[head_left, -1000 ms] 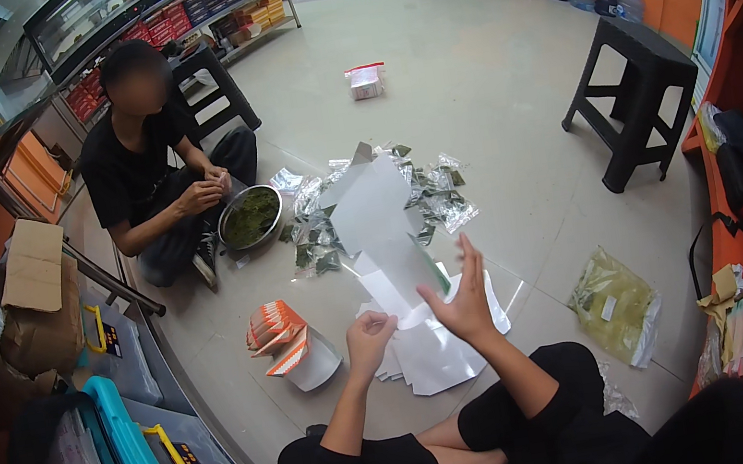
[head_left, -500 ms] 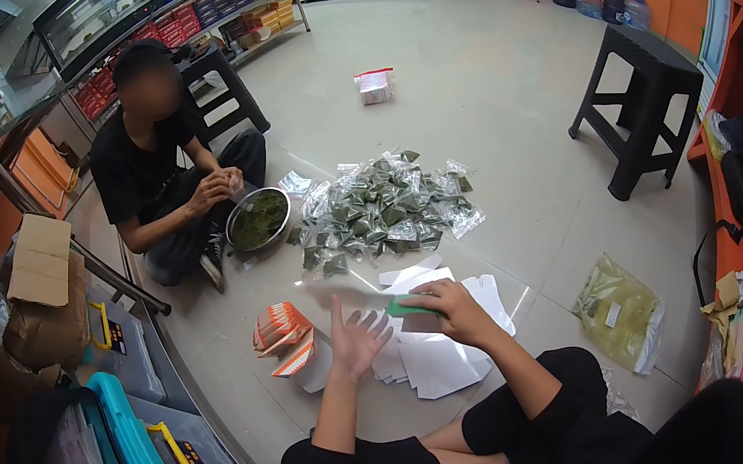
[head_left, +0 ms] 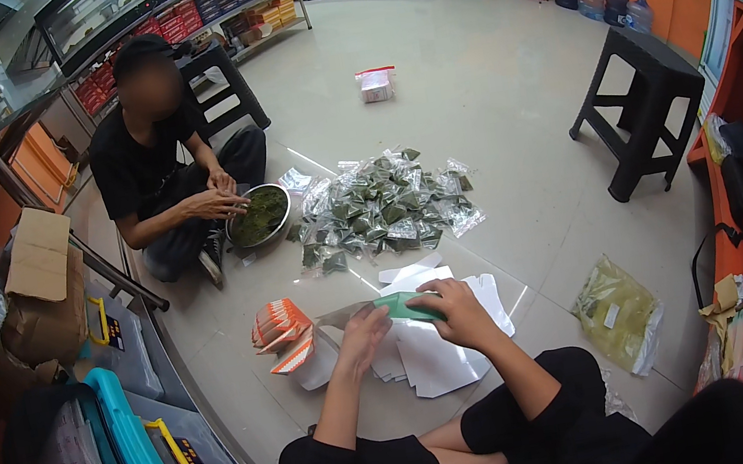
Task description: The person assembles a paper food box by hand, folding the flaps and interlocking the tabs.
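Observation:
A folding paper box (head_left: 408, 306), green on the side that shows, spans the gap between my two hands above the floor. At its right end my right hand (head_left: 457, 314) grips it, fingers curled over the edge. My left hand (head_left: 367, 337) closes on it farther left, where a greyish part sticks out past the fingers. Below lie overlapping white flat box blanks (head_left: 446, 364). To the left of my left hand, orange-and-white boxes (head_left: 282, 332) are nested in a stack.
Beyond my hands spreads a pile of small clear bags with dark green contents (head_left: 387, 205). A co-worker (head_left: 148, 141) sits at the far left, a hand at a metal bowl (head_left: 258, 217) of green stuff. A yellowish plastic bag (head_left: 620, 314) lies right; a black stool (head_left: 643, 106) stands behind it.
My left hand has gone from open and spread to closed on the box. The box has turned so its green face shows. The co-worker's hands have come down toward the bowl.

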Demonstrator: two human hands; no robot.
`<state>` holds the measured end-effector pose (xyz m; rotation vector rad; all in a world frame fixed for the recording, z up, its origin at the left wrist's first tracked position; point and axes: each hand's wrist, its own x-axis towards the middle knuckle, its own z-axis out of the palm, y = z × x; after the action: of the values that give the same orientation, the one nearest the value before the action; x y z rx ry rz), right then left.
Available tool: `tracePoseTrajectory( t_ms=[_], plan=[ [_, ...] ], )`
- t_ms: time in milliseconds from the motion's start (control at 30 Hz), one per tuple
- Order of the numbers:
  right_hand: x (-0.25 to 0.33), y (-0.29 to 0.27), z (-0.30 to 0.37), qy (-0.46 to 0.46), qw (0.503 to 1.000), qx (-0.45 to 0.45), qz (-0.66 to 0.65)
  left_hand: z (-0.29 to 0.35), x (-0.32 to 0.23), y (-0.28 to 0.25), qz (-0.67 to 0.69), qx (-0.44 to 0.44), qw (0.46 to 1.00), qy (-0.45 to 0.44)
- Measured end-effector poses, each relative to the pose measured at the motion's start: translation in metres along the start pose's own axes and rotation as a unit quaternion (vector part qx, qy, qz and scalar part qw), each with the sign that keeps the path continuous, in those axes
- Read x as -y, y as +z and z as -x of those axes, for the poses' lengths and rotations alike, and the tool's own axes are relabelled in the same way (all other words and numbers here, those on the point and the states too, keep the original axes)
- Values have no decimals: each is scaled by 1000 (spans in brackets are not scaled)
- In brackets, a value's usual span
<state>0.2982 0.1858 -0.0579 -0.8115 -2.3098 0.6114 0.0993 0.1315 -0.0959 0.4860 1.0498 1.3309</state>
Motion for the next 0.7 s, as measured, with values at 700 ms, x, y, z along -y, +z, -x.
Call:
tracePoseTrajectory(
  t_ms=[700],
  plan=[
    [19,7,-3,102,982,-125,-99,7,15,34,-307,-131,898,286]
  ],
)
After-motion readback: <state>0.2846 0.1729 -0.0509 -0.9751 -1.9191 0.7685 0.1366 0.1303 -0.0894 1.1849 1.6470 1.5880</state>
